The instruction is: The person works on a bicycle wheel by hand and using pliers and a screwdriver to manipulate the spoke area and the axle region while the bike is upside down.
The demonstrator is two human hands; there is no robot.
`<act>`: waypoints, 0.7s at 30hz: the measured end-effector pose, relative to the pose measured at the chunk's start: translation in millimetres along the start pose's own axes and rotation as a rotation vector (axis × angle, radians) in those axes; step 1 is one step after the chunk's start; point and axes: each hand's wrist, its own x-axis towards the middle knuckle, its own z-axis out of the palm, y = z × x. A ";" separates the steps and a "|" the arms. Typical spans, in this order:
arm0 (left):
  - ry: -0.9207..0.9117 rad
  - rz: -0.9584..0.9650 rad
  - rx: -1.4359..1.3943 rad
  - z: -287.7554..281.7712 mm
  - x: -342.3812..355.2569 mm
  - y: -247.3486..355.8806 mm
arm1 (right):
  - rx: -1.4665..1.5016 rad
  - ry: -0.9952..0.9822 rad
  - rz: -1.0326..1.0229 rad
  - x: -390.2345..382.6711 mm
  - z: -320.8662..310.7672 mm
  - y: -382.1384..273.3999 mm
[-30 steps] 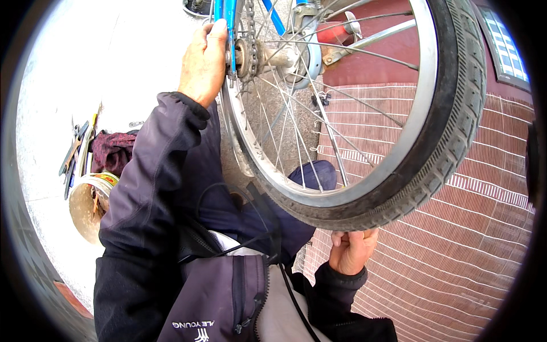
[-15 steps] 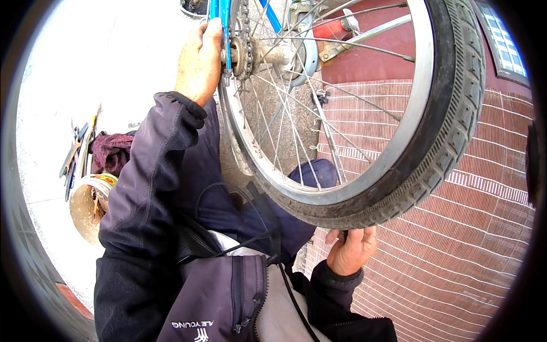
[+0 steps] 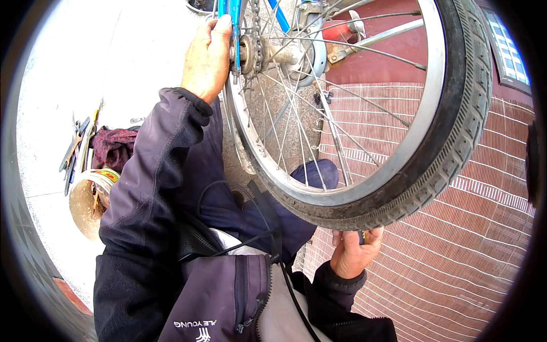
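Note:
A bicycle wheel with a black tyre [image 3: 476, 85], a silver rim [image 3: 436, 51] and thin spokes fills the upper right. My left hand [image 3: 206, 60] is closed round the blue frame tube [image 3: 236, 43], beside the axle and the chain [image 3: 256, 34]. Just below the tyre's lower edge, my right hand [image 3: 356, 256] is closed on a small dark handle [image 3: 362, 237] with a yellow mark. The tyre hides the handle's far end, so its kind does not show.
To the left stands a tub [image 3: 85, 211] with things inside. A dark red cloth [image 3: 114, 145] and several hand tools [image 3: 77, 148] lie behind it. A brown slatted mat [image 3: 433, 256] spreads under the wheel, with a red-handled object [image 3: 342, 29] beyond the hub.
The wheel and frame have shifted slightly right, my left hand with them. My right hand has turned a little, and more of the dark handle with its yellow mark shows.

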 end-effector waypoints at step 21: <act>0.007 0.008 0.011 0.1 3.9 -8.0 | 0.233 -0.118 0.248 2.5 -1.0 -5.3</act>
